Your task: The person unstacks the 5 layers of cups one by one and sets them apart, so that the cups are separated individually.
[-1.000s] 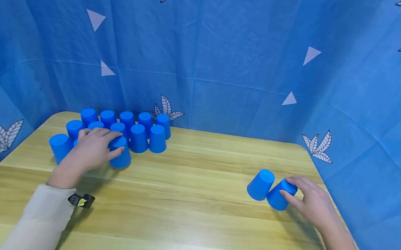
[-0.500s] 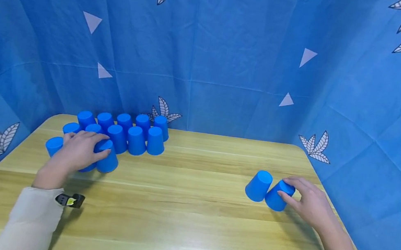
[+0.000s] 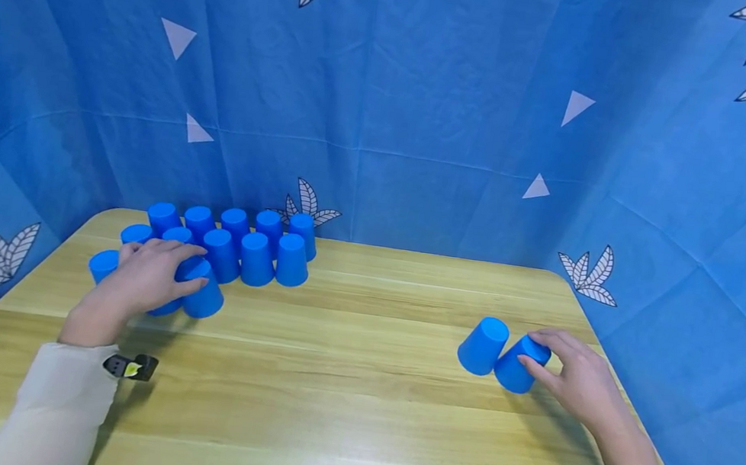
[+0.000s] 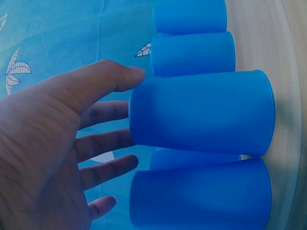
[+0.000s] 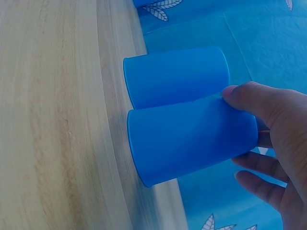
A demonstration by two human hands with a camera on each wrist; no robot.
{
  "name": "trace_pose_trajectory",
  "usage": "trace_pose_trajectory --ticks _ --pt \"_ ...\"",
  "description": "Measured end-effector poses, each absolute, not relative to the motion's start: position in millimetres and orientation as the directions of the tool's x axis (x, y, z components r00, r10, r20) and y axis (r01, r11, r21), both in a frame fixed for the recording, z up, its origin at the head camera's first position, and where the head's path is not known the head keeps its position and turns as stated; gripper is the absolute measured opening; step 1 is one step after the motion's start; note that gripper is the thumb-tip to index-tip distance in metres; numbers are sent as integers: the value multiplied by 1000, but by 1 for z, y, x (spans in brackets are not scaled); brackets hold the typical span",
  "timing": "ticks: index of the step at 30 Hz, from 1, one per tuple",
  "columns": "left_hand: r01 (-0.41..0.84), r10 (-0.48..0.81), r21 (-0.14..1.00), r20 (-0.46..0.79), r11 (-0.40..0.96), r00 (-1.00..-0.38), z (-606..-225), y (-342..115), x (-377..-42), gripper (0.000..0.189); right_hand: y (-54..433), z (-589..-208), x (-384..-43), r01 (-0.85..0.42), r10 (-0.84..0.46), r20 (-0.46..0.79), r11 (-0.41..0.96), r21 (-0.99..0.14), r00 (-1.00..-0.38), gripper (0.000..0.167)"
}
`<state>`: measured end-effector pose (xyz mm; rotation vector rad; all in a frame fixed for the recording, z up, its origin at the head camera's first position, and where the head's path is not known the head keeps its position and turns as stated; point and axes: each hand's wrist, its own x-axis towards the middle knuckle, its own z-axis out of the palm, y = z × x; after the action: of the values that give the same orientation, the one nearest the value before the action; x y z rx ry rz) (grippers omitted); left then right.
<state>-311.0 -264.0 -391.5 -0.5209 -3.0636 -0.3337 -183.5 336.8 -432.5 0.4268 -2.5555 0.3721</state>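
Note:
At the left of the head view, my left hand (image 3: 150, 276) holds an upside-down blue cup (image 3: 203, 294) near its narrow top. In the left wrist view the thumb (image 4: 112, 79) lies at the edge of this cup (image 4: 201, 112), with fingers behind its base end. Another blue cup (image 4: 201, 196) stands close beside it. On the right, my right hand (image 3: 581, 375) pinches a second upturned blue cup (image 3: 515, 368) by its top. Its thumb (image 5: 244, 96) presses one side in the right wrist view. Just left of that cup stands one more blue cup (image 3: 483, 346).
Behind my left hand, several upturned blue cups (image 3: 255, 259) stand in rows at the back left of the wooden table (image 3: 342, 382). A blue patterned curtain (image 3: 429, 101) hangs behind and at both sides.
My left hand has moved left with its cup, up against the neighbouring cups, and has stayed there over the last half second. The right hand and its cup have barely moved.

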Motion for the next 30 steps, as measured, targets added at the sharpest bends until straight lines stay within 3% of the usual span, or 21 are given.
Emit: trace_pose_trajectory --ticks 14,24,30 --pt "447 427 112 164 888 -889 -383 -231 -298 56 338 -433 -184 -369 -230 534 914 -170 -814 43" --pt "629 583 55 318 776 -747 -389 -188 -294 52 339 -433 -186 -385 -244 543 909 -161 -803 42" --pt "682 640 29 317 731 -700 -386 -153 -291 58 339 -432 -184 -373 -240 529 914 -158 -814 42"
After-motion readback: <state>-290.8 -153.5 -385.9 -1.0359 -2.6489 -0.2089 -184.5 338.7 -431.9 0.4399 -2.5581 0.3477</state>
